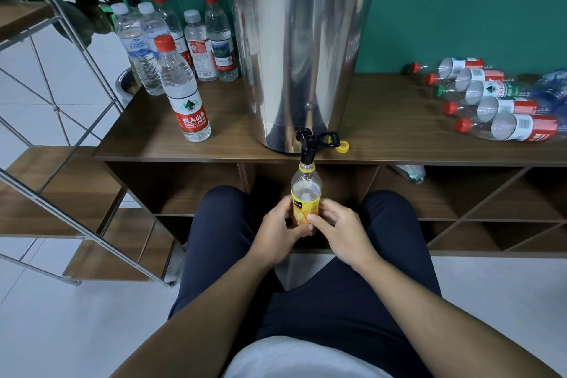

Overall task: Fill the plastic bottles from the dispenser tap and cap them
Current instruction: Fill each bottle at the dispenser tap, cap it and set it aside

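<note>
Bottle [306, 193], yellow-labelled and uncapped, sits upright directly under the black tap [307, 147] at the worktop's [233, 120] near edge, your left hand [276, 230] and right hand [340, 230] each grasping its lower body.

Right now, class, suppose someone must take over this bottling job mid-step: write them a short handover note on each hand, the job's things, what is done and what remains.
Left hand and right hand: both hold the yellow-label bottle, mouth right under the black tap.
The bottle is uncapped and looks partly filled; its yellow cap lies on the shelf top beside the steel dispenser.
Done: the capped upright bottles to the left look full.
Left: finish this fill, shut the tap, cap the bottle, then do the bottles lying on their sides at the right, which look empty.
</note>
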### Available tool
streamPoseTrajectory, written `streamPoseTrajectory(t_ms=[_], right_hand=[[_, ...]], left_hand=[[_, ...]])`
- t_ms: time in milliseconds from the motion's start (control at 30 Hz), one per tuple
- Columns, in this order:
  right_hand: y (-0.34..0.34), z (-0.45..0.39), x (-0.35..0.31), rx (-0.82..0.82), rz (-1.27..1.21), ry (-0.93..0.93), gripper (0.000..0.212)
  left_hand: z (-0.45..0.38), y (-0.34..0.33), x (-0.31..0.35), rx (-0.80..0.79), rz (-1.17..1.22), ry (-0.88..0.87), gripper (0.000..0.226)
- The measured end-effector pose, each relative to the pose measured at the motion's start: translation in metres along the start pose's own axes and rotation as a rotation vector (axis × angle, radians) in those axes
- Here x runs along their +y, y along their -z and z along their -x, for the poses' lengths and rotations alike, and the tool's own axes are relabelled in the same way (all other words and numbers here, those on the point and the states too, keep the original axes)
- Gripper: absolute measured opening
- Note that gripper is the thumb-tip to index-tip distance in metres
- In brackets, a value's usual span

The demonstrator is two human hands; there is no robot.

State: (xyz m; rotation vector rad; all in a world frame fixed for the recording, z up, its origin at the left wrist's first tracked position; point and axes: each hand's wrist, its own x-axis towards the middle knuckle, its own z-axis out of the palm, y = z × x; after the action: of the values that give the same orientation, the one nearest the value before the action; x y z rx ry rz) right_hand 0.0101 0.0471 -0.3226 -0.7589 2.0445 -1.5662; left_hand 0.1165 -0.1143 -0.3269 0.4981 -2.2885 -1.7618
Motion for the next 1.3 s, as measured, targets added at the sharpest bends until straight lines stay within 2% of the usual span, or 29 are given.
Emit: streamPoseTrajectory(t_ms=[1300], right_hand=[[-0.0010,-0.0012,0.0017,0.008,0.015,-0.009,0.036]], left_hand=[[-0.0002,0.0002,0.0011,0.010,0.013,0.000,0.056]])
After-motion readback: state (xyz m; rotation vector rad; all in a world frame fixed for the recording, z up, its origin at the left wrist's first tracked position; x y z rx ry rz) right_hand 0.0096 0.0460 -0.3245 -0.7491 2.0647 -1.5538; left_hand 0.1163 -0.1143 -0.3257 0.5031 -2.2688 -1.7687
